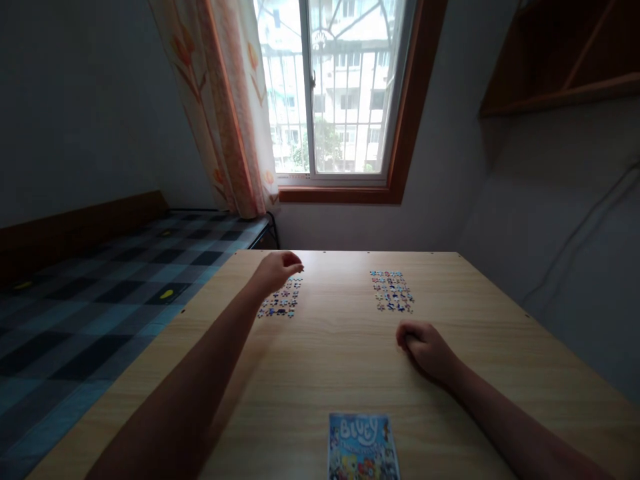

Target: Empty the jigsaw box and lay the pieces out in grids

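My left hand (278,270) is over the far end of the left group of jigsaw puzzle pieces (281,312), its fingers pinched on a small dark puzzle piece (301,269). My forearm and hand hide part of that group. On the right side of the table, a second group of puzzle pieces (393,291) lies spread in loose rows. Just in front of this group, my right hand (423,345) rests curled on the tabletop; whatever its fingers may hold is hidden. A blue "Bluey" picture box or card (361,445) lies at the near edge of view.
The pieces lie on a light wooden table (330,373). To the left stands a bed with a checked cover (125,293). A window (345,93) with a flowered curtain (220,100) is behind the table, and a wooden shelf (565,93) hangs at upper right.
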Demonstrator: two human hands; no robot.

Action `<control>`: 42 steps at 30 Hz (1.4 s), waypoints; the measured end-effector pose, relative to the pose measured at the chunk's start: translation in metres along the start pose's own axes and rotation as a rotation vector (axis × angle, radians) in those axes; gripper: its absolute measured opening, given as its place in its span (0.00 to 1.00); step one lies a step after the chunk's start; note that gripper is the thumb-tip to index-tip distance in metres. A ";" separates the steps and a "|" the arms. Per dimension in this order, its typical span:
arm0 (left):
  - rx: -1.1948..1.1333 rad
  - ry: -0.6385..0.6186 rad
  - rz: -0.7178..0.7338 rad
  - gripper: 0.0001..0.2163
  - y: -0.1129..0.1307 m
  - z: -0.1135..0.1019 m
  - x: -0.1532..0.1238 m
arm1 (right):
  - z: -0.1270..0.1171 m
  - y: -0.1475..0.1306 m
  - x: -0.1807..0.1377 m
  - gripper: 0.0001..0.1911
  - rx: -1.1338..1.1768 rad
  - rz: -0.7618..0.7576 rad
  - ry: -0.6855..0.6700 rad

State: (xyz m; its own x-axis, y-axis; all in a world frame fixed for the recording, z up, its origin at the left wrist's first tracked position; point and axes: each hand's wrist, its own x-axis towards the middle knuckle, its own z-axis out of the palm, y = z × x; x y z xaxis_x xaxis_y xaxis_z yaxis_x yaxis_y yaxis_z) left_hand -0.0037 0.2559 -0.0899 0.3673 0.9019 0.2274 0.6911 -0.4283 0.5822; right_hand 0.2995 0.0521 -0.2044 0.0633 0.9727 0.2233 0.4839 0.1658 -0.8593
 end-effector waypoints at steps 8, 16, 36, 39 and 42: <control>-0.053 -0.199 0.258 0.07 0.047 0.117 -0.052 | 0.000 -0.004 0.000 0.10 -0.050 -0.060 0.006; 0.040 -0.091 0.343 0.10 0.043 0.125 -0.059 | 0.004 -0.012 -0.003 0.13 -0.295 -0.233 0.006; 0.012 0.019 0.294 0.14 0.037 0.128 -0.056 | 0.035 -0.031 0.030 0.19 -0.797 -0.270 -0.045; -0.022 0.015 0.281 0.13 0.035 0.129 -0.053 | 0.035 -0.028 0.034 0.16 -0.817 -0.237 0.036; -0.039 0.015 0.271 0.13 0.034 0.130 -0.052 | 0.029 -0.022 0.036 0.15 -0.847 -0.177 0.100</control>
State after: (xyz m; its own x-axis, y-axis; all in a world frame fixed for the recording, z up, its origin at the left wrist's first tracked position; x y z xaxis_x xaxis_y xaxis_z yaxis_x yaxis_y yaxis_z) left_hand 0.0815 0.1871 -0.1832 0.5266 0.7553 0.3902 0.5443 -0.6521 0.5277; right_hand 0.2664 0.0883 -0.1910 -0.0173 0.9187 0.3946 0.9778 0.0979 -0.1850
